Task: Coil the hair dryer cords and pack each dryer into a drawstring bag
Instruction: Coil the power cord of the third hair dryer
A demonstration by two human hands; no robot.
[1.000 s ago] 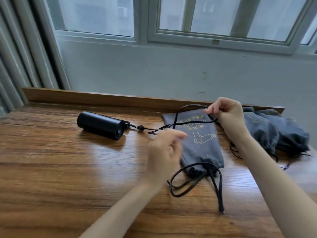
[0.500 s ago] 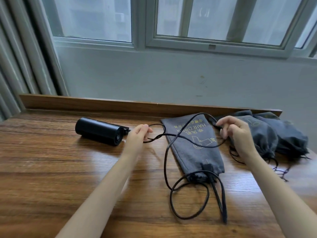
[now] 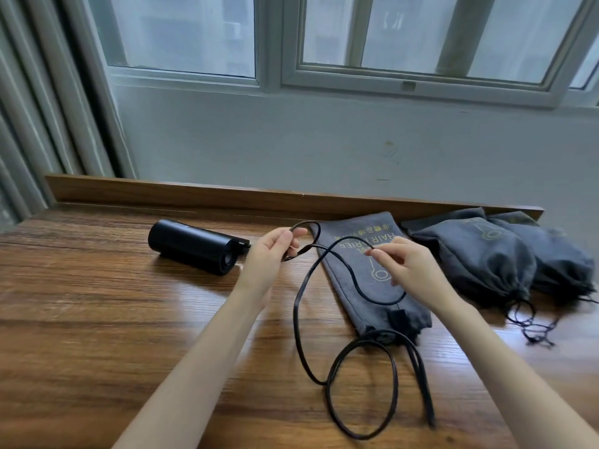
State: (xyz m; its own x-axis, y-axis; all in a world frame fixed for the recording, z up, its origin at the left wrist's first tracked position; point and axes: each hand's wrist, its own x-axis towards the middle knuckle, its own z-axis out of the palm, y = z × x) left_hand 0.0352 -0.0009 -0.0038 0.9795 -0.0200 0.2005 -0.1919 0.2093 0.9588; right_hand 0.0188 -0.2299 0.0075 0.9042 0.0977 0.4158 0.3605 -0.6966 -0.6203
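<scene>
While the cord [image 3: 294, 315] is pinched in the fingers of the left hand [image 3: 270, 254] and right hand [image 3: 408, 270], its slack loops below them on the tabletop [image 3: 97, 319]; the hair dryer [image 3: 191, 246] lies just left of the left fingers, the drawstring bag [image 3: 343, 280] under the right

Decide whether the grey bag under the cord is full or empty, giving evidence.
Empty: the grey bag lies flat and thin, and the hair dryer sits outside it.

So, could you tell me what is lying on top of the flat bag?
The cord loops across the bag, with its plug near the mouth. The right hand pinches the cord above it and hides part of the print. Any contents cannot be seen.
</scene>
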